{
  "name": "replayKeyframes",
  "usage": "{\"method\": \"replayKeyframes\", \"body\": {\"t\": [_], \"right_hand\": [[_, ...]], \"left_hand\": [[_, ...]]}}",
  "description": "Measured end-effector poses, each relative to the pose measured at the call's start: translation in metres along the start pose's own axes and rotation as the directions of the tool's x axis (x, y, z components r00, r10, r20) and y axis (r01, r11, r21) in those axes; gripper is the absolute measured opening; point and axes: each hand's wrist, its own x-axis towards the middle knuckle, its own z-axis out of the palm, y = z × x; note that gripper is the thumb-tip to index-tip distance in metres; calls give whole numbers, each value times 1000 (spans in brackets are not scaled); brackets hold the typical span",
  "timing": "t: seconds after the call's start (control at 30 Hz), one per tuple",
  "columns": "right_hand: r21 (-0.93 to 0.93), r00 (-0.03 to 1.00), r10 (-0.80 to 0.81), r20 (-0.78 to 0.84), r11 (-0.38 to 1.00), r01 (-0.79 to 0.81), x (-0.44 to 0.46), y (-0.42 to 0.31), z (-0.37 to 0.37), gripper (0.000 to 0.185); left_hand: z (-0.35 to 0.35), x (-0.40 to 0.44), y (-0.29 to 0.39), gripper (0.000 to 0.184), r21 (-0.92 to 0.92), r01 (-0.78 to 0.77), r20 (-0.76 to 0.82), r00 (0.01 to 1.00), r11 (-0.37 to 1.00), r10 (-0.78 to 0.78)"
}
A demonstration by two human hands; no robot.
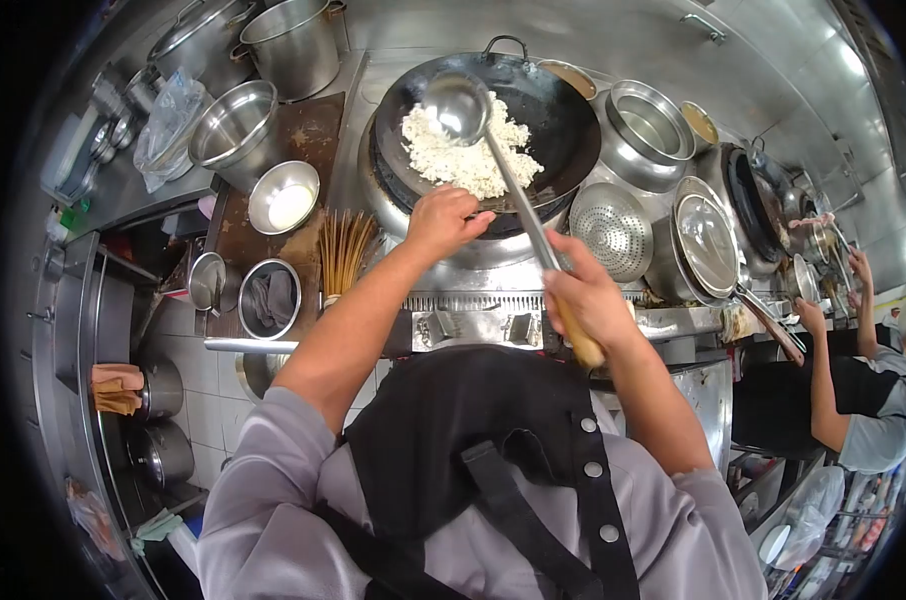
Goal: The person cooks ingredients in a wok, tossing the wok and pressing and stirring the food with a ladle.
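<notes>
The stirring looks part way along. White food that looks like rice [513, 160] is already in the big black wok [563, 125], spread over its middle and left side. It looks loose in some spots and lumpy in others, so it seems some lumps are not yet broken up. All of it looks white, and I see no other food mixed in.

The right hand [590, 292] grips the wooden end of a long ladle [461, 112]. The ladle's round end is over the rice, but I cannot tell if it holds any. The left hand [448, 218] is curled tight on the near edge of the wok.

On the left, a small metal bowl [261, 192] has something pale in it. Nearer the person, another bowl [269, 265] holds a dark cloth [273, 303]. Thin sticks [341, 255] stand in a bunch beside it. On the right, a strainer with holes [611, 235] is just beside the wok, and a mesh sieve [708, 245] rests over a pot [667, 270].
</notes>
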Motion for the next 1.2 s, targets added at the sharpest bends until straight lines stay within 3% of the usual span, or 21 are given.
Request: {"method": "replayKeyframes", "body": {"t": [0.1,0.17,0.2,0.43,0.5,0.6,0.7,0.83,0.9,1.0,1.1,1.2], "right_hand": [[65,999,-33,19,997,32,-29,2,-19,56],[128,993,102,54,986,-108,-29,9,-25,53],[68,988,154,13,986,-154,-16,14,-23,49],[173,999,-47,2,984,46,-28,-9,-23,47],[204,999,-42,18,978,37,-28,-2,-26,47],[93,983,186,-9,979,-184,-5,8,-19,47],[93,998,53,47,994,-57,0,2,-18,55],[44,998,-49,-34,998,50,-48,-4,-22,56],[23,997,-59,-49,998,60,-55,-2,-31,56],[3,983,140,-115,990,-141,-41,7,-40,55],[7,998,5,-67,1000,-4,-12,8,-43,55],[-69,986,-72,-152,996,62,-49,-13,-32,53]], "left_hand": [[0,2,-1,40,14,-11,-31,999,1000,11],[1,1,0,41,-1,-14,-22,1000,1000,14],[1,0,0,41,-3,-17,-19,1000,1000,17],[3,1,1,41,6,-15,-20,1000,1000,15],[2,3,2,40,12,-9,-36,999,1000,10],[1,1,3,36,57,21,20,1000,998,-22],[3,3,2,37,52,25,-3,1000,998,-25],[3,0,1,38,53,23,-3,1000,998,-23],[3,2,2,39,48,23,-29,999,999,-22],[1,1,4,39,40,16,-26,1000,999,-15],[1,4,5,39,37,20,-20,1000,999,-19],[2,1,3,39,30,11,-20,1000,1000,-10]]}}
